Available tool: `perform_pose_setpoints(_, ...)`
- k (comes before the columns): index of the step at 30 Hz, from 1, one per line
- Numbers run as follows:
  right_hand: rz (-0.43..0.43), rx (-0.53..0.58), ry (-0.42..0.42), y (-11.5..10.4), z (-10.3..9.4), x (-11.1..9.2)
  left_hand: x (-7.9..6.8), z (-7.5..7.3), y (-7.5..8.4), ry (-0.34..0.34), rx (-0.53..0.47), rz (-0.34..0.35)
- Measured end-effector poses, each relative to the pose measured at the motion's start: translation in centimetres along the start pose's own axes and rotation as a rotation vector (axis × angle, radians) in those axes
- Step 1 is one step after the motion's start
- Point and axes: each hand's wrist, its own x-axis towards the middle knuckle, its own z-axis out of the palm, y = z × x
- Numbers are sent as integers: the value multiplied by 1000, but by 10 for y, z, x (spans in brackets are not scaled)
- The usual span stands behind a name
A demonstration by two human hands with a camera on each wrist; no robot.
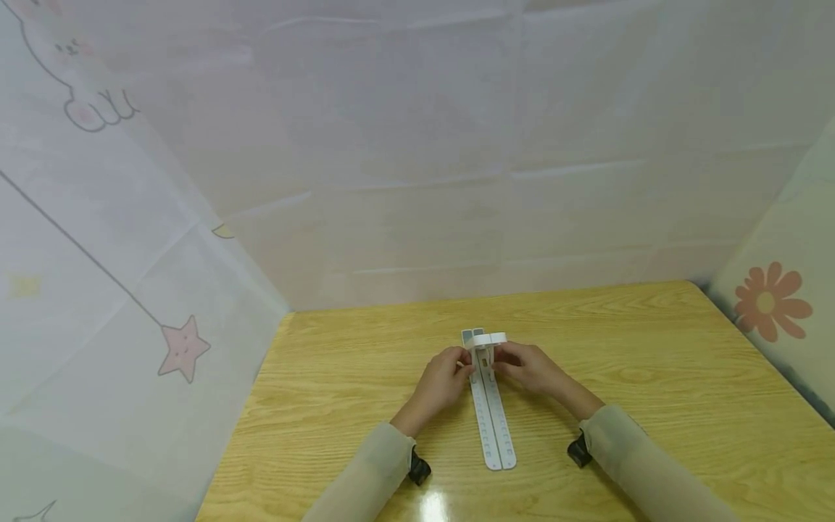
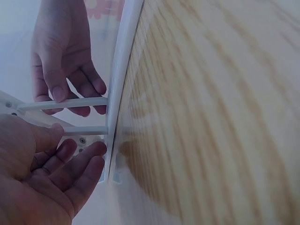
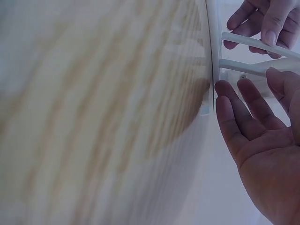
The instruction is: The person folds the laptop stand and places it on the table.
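A white folding stand (image 1: 493, 428) lies on the wooden table, its two long slotted strips side by side. Near its far end, two thin legs rise to a raised white crosspiece (image 1: 485, 339). My left hand (image 1: 445, 377) pinches the left leg between thumb and index finger, the other fingers loosely bent beside it. From the other side my right hand (image 1: 531, 370) grips the right leg (image 3: 241, 67) with the thumb laid along it. In the left wrist view both legs (image 2: 84, 130) meet the flat strip. Where the index fingers touch the legs is partly hidden.
The wood-grain table (image 1: 313, 406) runs back to a pale cloth wall (image 1: 404, 181). A cloth with a printed star (image 1: 184, 348) hangs on the left, another with a printed flower (image 1: 773, 303) on the right. Black wrist straps (image 1: 419, 467) show at both sleeves.
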Motion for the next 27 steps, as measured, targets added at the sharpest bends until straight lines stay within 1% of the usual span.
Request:
perform_pose_setpoints(6, 6, 20, -17, -2, -1, -1, 0, 0, 0, -5, -9, -8)
perform_pose_setpoints(11, 16, 11, -19, 0, -1, 0, -1, -1, 0, -12, 1, -7)
perform_pose_setpoints(17, 5, 2, 6, -1, -1, 1, 0, 0, 0, -2, 21, -6)
perform_pose_setpoints(24, 32, 18, 28, 0, 1, 2, 1, 0, -1, 5, 20, -21)
perform_pose_setpoints(27, 29, 13, 41, 1, 2, 3, 1, 1, -1, 5, 12, -29)
